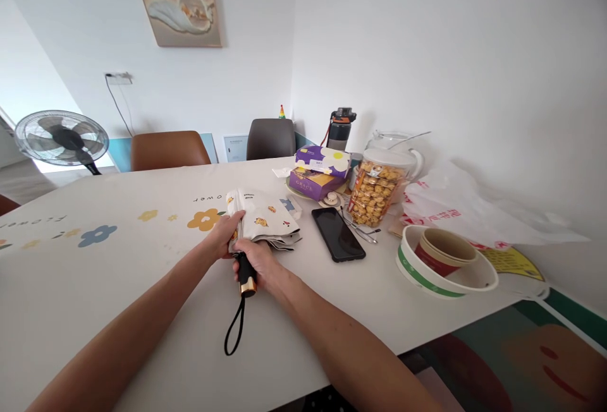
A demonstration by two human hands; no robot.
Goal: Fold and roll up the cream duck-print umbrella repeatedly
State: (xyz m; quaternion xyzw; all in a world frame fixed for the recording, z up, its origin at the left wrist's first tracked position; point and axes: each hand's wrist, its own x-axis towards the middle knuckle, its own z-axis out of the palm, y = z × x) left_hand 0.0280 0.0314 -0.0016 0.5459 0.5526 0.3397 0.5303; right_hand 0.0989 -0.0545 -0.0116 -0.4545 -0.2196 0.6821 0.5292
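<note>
A folding umbrella [260, 213] lies low over the white table [156, 317], its pale printed canopy gathered into loose folds. My left hand [226, 233] is closed on the canopy's left side, with the thumb along the fabric. Below it, my right hand [260, 261] wraps round the top of the black handle and the canopy's lower end. The handle has a gold-coloured end, and a black wrist strap [234, 330] hangs from it toward me. Fingers under the umbrella are partly hidden.
Right of the umbrella lie a black phone [337, 235] and glasses [363, 230]. Beyond stand a snack jar [377, 191], purple boxes [317, 181] and a bottle [340, 127]. Paper bowls [422, 266] and a plastic bag [474, 203] sit at right. A fan [61, 138] stands far left.
</note>
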